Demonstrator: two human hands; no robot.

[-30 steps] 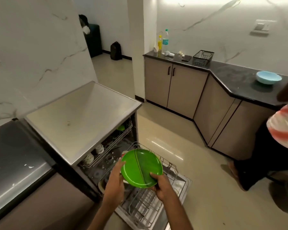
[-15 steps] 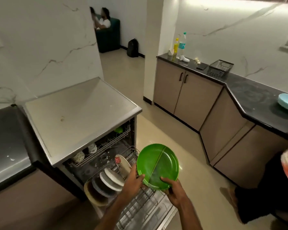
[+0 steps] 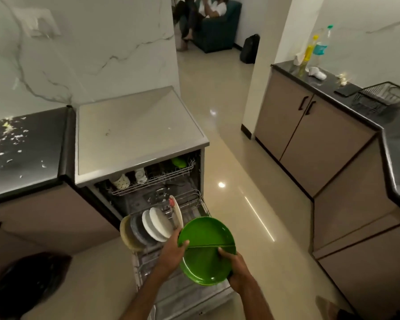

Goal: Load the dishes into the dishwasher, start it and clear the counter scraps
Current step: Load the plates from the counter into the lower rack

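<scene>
**Green plate turns level over open dishwasher**

Slanted a moment earlier, the ridge across the green plate (image 3: 206, 262) now runs level. The plate hangs over the right edge of the pulled-out lower rack (image 3: 194, 204), with only the hands touching it. The dishwasher (image 3: 136, 130) stands open on a glossy cream floor below a marble wall. A black counter (image 3: 44, 135) against its left side carries white scraps (image 3: 7, 139), thickest toward the left edge. The left hand (image 3: 173, 249) grasps the plate's left rim, thumb on top. The right hand (image 3: 237, 267) grips the near rim, thumb at the ridge. Five plates (image 3: 153, 225) stand on edge at the rack's left end. The upper rack (image 3: 171, 174) holds two pale cups (image 3: 121, 181) and one green item at its right end. Two bottles (image 3: 319, 47) stand at the far corner of the right counter (image 3: 397, 139), with one wire basket (image 3: 383, 98) along its back edge.
</scene>
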